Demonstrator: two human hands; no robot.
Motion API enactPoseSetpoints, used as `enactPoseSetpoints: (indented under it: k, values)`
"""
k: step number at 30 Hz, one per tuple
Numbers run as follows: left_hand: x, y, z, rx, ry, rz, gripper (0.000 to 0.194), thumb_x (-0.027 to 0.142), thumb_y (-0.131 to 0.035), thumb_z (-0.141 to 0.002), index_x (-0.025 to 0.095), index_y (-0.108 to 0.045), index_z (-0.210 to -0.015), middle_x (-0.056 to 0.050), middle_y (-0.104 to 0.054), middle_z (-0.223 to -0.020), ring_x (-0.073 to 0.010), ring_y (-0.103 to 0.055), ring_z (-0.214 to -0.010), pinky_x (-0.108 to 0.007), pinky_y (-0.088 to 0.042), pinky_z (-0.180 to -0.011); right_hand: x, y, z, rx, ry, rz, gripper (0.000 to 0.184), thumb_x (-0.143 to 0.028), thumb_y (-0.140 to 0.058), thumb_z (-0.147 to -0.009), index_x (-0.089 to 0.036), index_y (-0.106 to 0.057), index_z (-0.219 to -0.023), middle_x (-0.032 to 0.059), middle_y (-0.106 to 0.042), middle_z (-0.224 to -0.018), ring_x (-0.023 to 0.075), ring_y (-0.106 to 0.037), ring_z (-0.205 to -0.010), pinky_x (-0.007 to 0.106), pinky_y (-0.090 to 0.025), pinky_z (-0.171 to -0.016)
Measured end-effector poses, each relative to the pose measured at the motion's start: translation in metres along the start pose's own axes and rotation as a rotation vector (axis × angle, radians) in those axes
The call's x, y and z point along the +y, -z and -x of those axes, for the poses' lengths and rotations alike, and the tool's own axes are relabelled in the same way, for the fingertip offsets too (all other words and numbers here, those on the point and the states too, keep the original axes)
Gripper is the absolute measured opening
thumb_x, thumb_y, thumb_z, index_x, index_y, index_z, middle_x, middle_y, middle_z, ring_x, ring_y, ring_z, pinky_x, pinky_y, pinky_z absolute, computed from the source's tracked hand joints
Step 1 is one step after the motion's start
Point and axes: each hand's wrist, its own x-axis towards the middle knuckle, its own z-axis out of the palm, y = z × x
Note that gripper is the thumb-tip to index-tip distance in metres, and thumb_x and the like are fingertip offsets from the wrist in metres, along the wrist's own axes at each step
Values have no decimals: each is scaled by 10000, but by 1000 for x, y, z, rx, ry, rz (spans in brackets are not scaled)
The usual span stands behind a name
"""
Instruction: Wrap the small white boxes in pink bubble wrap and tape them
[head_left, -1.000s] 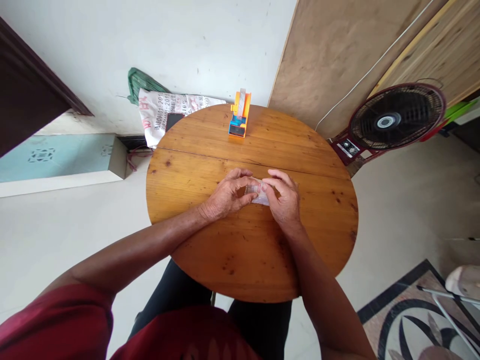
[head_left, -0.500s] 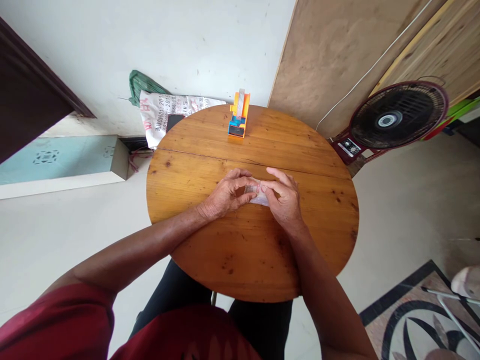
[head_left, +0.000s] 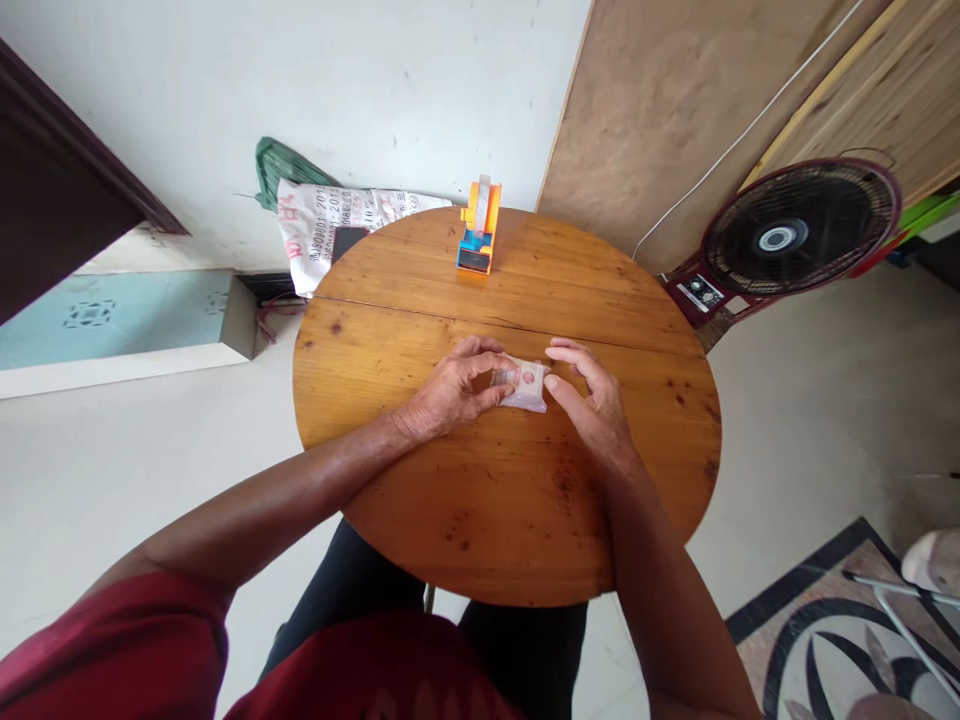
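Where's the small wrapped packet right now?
In the head view, the packet is just right of centre at the wooden table, between the left hand, which grips its left end, and the open right hand.

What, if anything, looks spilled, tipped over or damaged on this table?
Nothing stands out. The tape dispenser stands upright near the far edge, and the left hand holds the wrapped packet by its left end. Dark spots and a line across the wooden table look like knots and a seam, not damage.
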Motion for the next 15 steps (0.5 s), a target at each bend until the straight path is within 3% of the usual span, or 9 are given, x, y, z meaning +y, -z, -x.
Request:
enactPoseSetpoints:
  k: [9,15]
  values:
    - [0,1,0,0,-3,-18,222,316,-680,-883,227,-719,-1083,-114,-601,-1205,-246,-617,-1176,-416,-526,-1030,5,-15,0,99,84,75,155,-316,-648,-865,-259,-710,-996,97,-702,-1232,258,-661,-1164,480,-495,-1052]
    - [-1,1,0,-4,-20,-12,241,307,-697,-882,188,-718,-1091,-123,-595,-1213,-251,-604,-1201,-414,-515,-1041,7,-18,1,62,77,112,164,-359,-657,-882,-272,-734,-998,84,-687,-1275,267,-645,-1203,498,-472,-1080]
